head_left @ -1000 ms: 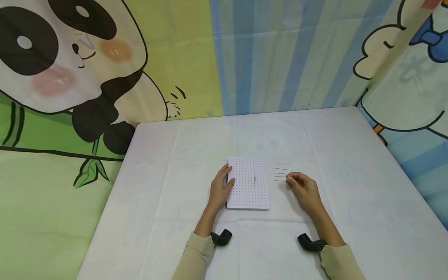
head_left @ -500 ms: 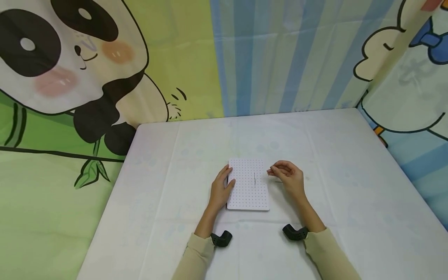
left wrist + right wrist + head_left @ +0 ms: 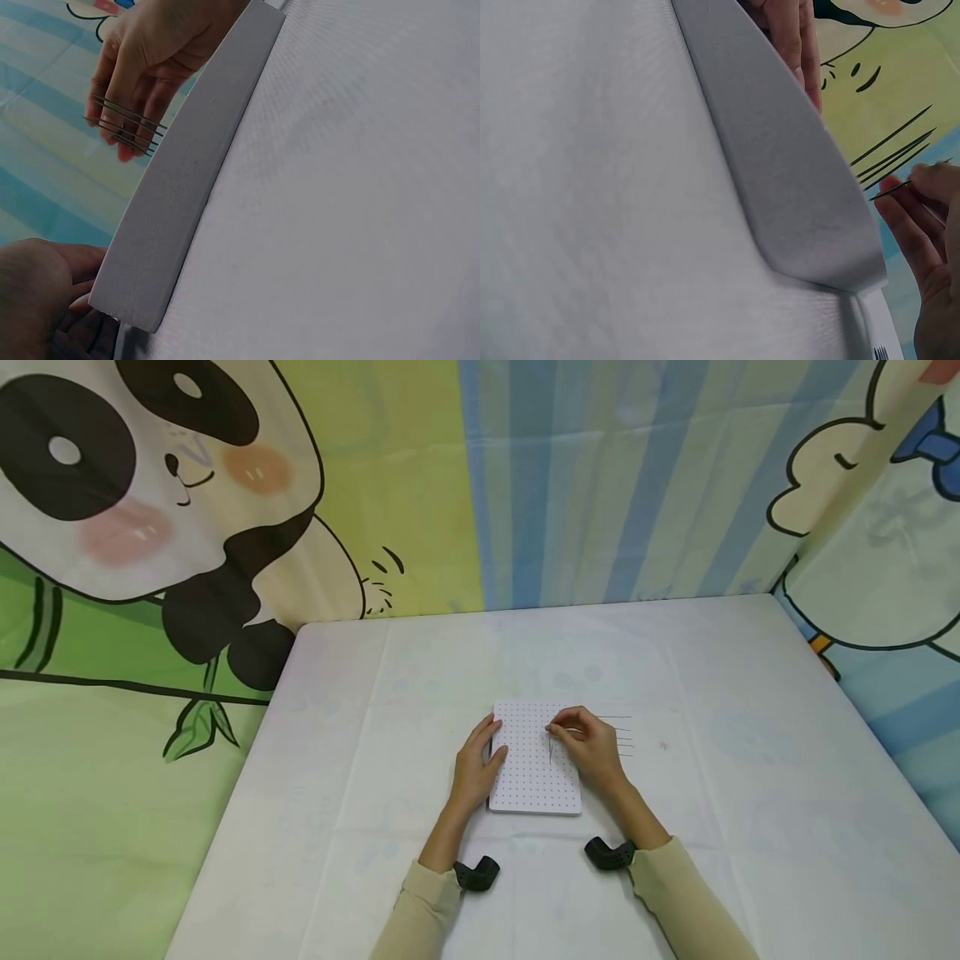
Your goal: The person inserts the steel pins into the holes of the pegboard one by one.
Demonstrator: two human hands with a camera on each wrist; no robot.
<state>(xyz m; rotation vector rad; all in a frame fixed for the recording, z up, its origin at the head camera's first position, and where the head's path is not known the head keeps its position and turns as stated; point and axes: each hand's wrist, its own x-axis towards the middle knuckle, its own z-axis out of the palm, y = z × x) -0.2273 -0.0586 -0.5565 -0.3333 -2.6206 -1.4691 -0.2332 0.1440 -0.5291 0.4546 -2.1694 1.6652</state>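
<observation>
A white board [image 3: 528, 781] dotted with small holes lies on the table. My left hand [image 3: 474, 770] rests along its left edge, fingers fairly straight and thumb on the top face. Over the board's right half, my right hand [image 3: 591, 750] pinches a thin dark needle [image 3: 892, 190] between thumb and fingertips. Beside it, several needles [image 3: 892, 154] stand up from the board in the right wrist view; the left wrist view also shows upright needles [image 3: 127, 112] in front of the right hand. The hole under the held needle is hidden.
Several loose needles [image 3: 624, 746] lie in a row on the white table [image 3: 420, 677] right of the board, partly behind the right hand. Each wrist wears a black camera mount [image 3: 609, 853]. A printed cloth [image 3: 405, 485] hangs behind the table.
My right hand has moved left from the row of loose needles to above the board, with a needle pinched in it. The left hand stays at the board's left edge.
</observation>
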